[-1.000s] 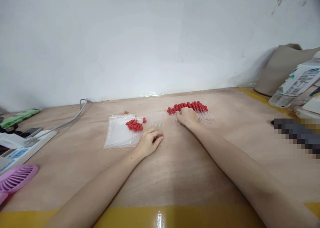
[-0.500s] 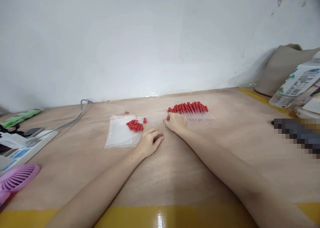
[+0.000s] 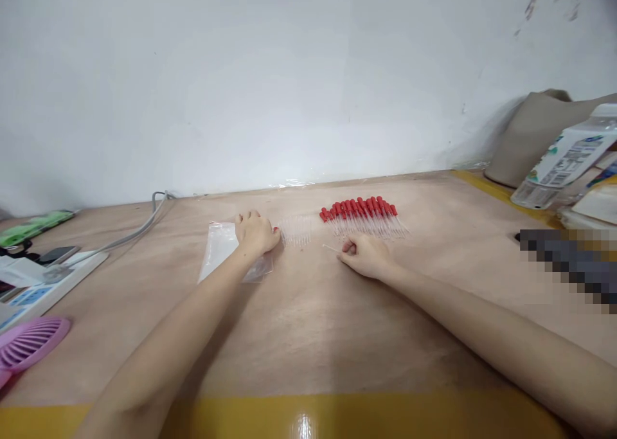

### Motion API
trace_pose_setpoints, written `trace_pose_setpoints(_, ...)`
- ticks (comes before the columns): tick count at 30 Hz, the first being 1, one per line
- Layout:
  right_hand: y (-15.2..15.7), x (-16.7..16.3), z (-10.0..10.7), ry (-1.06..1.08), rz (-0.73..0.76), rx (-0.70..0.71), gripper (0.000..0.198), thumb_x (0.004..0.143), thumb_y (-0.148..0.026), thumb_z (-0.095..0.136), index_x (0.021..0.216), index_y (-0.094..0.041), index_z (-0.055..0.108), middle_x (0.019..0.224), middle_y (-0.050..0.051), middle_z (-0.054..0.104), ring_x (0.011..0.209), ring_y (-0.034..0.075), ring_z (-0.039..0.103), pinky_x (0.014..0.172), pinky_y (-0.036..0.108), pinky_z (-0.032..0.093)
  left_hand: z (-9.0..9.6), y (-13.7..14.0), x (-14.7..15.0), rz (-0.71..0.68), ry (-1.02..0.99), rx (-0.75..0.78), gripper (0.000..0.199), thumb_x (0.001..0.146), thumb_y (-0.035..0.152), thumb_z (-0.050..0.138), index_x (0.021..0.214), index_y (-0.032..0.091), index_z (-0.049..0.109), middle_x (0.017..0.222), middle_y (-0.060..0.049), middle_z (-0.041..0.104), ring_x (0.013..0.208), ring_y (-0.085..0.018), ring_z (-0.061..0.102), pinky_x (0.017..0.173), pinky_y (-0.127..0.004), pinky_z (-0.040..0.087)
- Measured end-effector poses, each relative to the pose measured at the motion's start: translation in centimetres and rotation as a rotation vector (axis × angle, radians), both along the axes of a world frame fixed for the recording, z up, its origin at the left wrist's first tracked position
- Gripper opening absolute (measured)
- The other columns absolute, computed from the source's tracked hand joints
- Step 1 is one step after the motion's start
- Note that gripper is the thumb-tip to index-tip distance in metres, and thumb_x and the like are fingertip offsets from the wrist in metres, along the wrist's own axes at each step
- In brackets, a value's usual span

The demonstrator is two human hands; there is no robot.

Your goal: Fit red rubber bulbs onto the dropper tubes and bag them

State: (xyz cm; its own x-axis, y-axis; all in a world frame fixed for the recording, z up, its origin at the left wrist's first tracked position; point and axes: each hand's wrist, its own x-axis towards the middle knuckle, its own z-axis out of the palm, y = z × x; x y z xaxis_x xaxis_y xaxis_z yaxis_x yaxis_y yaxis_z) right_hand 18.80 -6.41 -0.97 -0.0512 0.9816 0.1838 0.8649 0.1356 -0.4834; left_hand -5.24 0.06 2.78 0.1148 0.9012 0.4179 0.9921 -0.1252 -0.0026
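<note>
the bulbs (image 3: 360,206) are red, the tubes (image 3: 297,229) seemingly colourless, the fan (image 3: 36,341) pink, the tape (image 3: 250,416) yellow.

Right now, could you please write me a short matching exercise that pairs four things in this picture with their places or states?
1. left hand
2. right hand
3. red-capped pieces
4. pink fan

A. lying side by side in a row
B. at the picture's left edge
C. over the clear bag
D. pinching a thin clear piece

Pairs: 1-C, 2-D, 3-A, 4-B
</note>
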Motion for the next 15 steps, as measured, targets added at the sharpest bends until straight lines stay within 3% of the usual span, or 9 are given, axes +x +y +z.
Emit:
trace_pose_setpoints(5,-0.7,0.0,-0.2,-0.015,0.013,0.008,0.014,0.076,-0.035,0.056,0.075,-0.021,0.059,0.082,0.002,0.063,0.074,0.018,0.055,0.054,0.026,0.03,0.1,1.2,0.3,0.006,0.038,-0.028,0.027,0.07,0.03,0.064,0.057,0.007,0.058,0.077,-0.019,0.057,0.089,-0.035,0.048,0.075,-0.049,0.03)
trace_pose_setpoints(10,-1.4,-0.3,-0.5,-0.198,0.055,0.163,0.015,0.083,-0.028,0.048,0.073,-0.017,0.054,0.082,0.007,0.061,0.076,0.019,0.054,0.053,0.027,0.029,0.7,-1.4,0.6,-0.044,0.087,0.084,0.019,0.076,0.023,0.055,0.06,0.013,0.057,0.086,-0.017,0.055,0.094,-0.033,0.047,0.079,-0.046,0.034)
trace_pose_setpoints(13,-1.7,-0.1,-0.6,-0.174,0.117,0.254,0.014,0.085,-0.023,0.045,0.073,-0.017,0.05,0.078,0.007,0.059,0.074,0.018,0.052,0.058,0.028,0.033,-0.1,-4.4,0.9,-0.295,0.071,0.103,0.011,0.075,0.018,0.053,0.065,0.017,0.057,0.082,-0.011,0.054,0.086,-0.026,0.05,0.077,-0.038,0.041)
trace_pose_setpoints(15,-1.7,0.2,-0.9,-0.081,0.158,0.282,0.014,0.086,-0.021,0.043,0.073,-0.017,0.048,0.077,0.006,0.058,0.071,0.017,0.051,0.061,0.028,0.034,-1.3,-6.3,1.2,-0.452,0.025,0.038,0.006,0.074,0.015,0.052,0.07,0.015,0.057,0.081,-0.009,0.054,0.078,-0.022,0.053,0.071,-0.035,0.044)
